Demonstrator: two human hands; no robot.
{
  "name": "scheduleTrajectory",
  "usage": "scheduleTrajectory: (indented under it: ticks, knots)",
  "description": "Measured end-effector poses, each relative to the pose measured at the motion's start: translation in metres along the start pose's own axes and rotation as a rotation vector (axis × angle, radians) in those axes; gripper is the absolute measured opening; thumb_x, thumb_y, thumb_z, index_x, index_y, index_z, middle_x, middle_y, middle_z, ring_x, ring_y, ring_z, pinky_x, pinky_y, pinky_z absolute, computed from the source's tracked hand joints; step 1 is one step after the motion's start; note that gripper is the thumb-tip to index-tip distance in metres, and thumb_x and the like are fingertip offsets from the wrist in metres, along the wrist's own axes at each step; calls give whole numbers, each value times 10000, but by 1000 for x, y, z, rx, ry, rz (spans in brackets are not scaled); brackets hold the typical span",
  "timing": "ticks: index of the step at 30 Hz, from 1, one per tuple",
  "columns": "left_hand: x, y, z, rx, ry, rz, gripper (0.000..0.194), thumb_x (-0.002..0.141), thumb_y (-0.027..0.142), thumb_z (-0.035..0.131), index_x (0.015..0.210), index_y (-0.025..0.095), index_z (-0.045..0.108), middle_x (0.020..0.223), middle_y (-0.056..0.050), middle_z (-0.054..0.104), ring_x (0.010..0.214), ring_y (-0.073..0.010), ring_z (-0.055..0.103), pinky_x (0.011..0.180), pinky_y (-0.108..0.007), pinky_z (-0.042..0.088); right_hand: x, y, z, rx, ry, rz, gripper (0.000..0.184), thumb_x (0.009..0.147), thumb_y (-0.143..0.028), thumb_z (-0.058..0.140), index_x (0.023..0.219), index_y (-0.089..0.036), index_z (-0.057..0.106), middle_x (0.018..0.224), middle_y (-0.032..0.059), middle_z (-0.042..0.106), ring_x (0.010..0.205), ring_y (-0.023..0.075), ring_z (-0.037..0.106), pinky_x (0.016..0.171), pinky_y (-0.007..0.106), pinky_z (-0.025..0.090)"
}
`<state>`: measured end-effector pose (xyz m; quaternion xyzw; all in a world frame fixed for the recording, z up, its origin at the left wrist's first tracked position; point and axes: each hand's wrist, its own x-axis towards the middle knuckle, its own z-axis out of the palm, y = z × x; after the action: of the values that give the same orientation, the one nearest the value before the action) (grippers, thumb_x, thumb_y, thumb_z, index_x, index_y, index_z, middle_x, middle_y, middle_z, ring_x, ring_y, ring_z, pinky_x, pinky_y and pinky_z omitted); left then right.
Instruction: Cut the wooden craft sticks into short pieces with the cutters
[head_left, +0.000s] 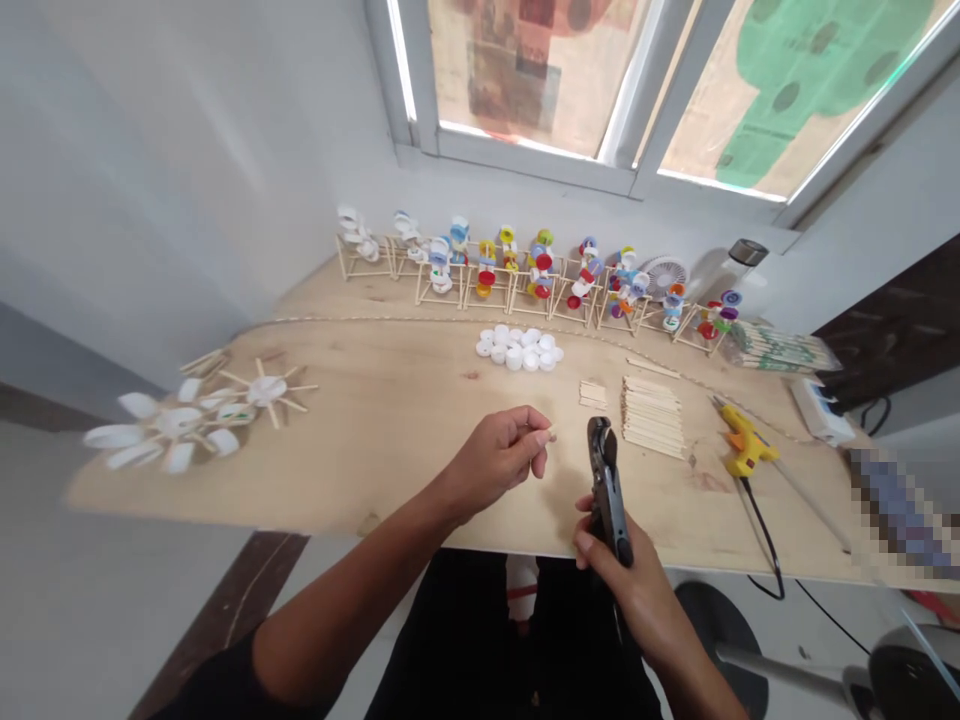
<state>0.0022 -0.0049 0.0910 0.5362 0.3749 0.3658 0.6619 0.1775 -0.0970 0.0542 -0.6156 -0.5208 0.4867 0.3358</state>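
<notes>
Dark cutters [604,470] are gripped by their handles in the right hand [619,555], while above the worktop [405,420] a small wooden piece [553,433], presumably light, stiff and snappable, is pinched by left-hand fingers [529,445], best held near one end.

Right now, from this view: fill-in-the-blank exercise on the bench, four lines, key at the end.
1. The pliers are in the person's ____ hand.
2. The body of the glue gun is ____.
3. The loose caps clustered mid-table are all ____.
4. In the picture, the fan stands to the ____ of the flask.

Missing words: right; yellow; white; left.
</notes>
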Motion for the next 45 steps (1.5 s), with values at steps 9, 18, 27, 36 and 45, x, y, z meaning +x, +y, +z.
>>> scheduleTrajectory:
  ticks: [9,18,27,36,45]
  knots:
    - [2,0,9,254,-96,77,123,801,246,455,747,155,516,503,59,508,422,-54,374,450,-176,295,-3,-2,8,-87,-5,-82,267,801,-289,499,1042,-175,508,759,0,570,666,151,550,640,266,435]
    - [1,3,6,371,-163,99,143,811,241,434,723,160,513,562,41,522,486,-68,427,484,-177,338,-2,-2,12,-298,119,-149,241,790,-239,493,1026,-189,494,772,0,597,676,159,568,637,259,429]
    - [-3,9,3,325,-232,81,146,811,264,452,727,159,509,540,55,475,446,-54,374,468,-178,314,-4,-3,15,-361,184,-216,174,781,-214,498,954,-203,477,745,-6,575,662,166,554,608,249,405]
    - [-3,7,-1,375,-279,94,179,825,261,441,691,160,503,557,43,478,460,-56,378,459,-177,303,-5,-2,17,-394,211,-238,189,782,-214,493,970,-200,485,748,6,585,657,183,556,605,261,392]
    - [1,9,-2,471,-282,154,191,831,230,425,666,161,494,559,46,472,513,-71,416,528,-192,336,-1,3,20,-419,224,-231,120,813,-274,476,901,-193,486,690,5,575,611,176,545,563,252,370]
